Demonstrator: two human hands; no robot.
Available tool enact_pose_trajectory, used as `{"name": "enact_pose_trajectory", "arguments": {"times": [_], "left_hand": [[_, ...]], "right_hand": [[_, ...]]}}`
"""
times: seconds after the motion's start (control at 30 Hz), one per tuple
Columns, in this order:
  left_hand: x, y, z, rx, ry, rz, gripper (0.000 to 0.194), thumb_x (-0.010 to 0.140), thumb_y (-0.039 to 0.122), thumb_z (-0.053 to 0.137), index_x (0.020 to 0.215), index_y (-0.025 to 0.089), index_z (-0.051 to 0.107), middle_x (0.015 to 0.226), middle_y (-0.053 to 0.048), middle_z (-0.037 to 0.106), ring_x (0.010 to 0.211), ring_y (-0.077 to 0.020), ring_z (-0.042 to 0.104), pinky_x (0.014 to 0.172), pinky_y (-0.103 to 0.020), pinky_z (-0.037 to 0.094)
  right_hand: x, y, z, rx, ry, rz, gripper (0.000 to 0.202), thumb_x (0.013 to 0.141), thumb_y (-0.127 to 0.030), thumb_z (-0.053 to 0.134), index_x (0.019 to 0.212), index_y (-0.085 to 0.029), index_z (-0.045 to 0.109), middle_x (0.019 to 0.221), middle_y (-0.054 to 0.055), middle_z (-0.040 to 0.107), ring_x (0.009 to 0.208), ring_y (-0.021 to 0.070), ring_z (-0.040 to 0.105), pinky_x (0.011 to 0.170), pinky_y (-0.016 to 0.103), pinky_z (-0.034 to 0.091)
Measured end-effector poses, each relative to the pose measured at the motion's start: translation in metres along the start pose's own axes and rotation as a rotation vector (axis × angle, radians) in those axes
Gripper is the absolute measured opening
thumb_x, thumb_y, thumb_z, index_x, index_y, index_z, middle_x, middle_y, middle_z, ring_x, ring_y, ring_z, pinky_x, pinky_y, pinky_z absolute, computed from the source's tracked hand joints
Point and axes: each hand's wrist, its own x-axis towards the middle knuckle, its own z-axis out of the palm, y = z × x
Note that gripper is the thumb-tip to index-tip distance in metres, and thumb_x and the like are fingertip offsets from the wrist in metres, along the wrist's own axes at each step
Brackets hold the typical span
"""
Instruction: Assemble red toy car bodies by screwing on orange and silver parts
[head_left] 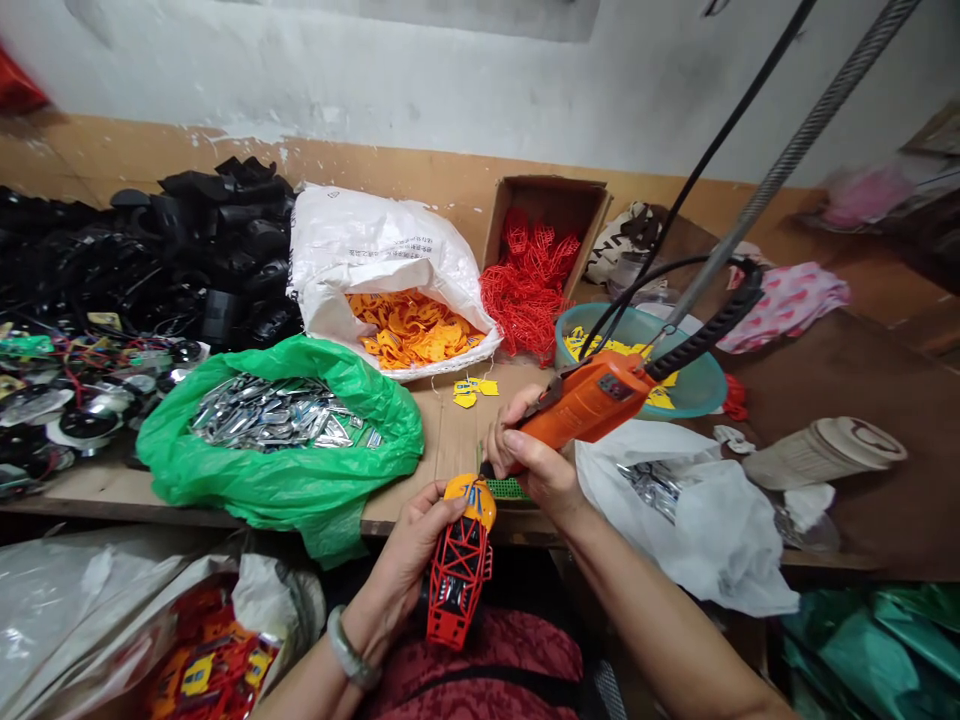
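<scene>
"Many piles sat on that workbench point(439, 435). What lay to the left?"

"Black plastic parts point(225, 235), heaped towards the left end by the back edge. Next, against the front edge, sagged a green bag point(274, 500), its mouth spread wide, probably so its silvery pieces point(270, 412) came easily to my fingers. The white sack point(375, 225) behind it gaped forward too, showing orange pieces point(420, 330)."

"Where was your work?"

"Just off the front edge, above my lap: a red-framed piece point(456, 580) with an orange end point(480, 498). My left hand point(412, 535) held it, I'd judge to brace it against the orange power tool point(589, 400) in my right hand point(536, 465). That tool hung from a spring point(795, 150), which likely eased its weight."

"And farther right?"

"A teal bowl point(706, 388) held yellow pieces point(660, 398); a white bag point(720, 570) drooped over the front edge."

"How were your hands posed?"

"Left: thumb across the orange end, fingers wrapped behind. Right: curled round the tool's lower end, forearm slanting up from the right. Whether the tip touched, I couldn't tell; my fingers partly hid it."
</scene>
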Motion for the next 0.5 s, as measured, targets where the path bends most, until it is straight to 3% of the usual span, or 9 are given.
{"name": "enact_pose_trajectory", "arguments": {"times": [0.2, 0.5], "left_hand": [[0.0, 0.009, 0.002, 0.049, 0.044, 0.031, 0.048, 0.061, 0.037, 0.091, 0.095, 0.016, 0.064, 0.074, -0.004, 0.077, 0.054, -0.0126, 0.065, 0.054, -0.022, 0.051], [0.005, 0.007, 0.0, 0.071, 0.031, 0.022, 0.049, 0.062, 0.037, 0.091, 0.096, 0.015, 0.064, 0.072, -0.004, 0.076, 0.053, -0.0127, 0.065, 0.053, -0.022, 0.051]], "right_hand": [[0.01, -0.001, -0.001, 0.027, 0.191, -0.083, 0.016, 0.077, -0.028, 0.068, 0.085, -0.023, 0.056, 0.051, -0.009, 0.05, 0.038, 0.0112, 0.047, 0.049, 0.029, 0.044], [0.012, -0.005, 0.004, 0.029, 0.185, -0.106, 0.012, 0.079, -0.027, 0.067, 0.084, -0.024, 0.057, 0.053, -0.009, 0.051, 0.04, 0.012, 0.048, 0.051, 0.03, 0.045]]}}
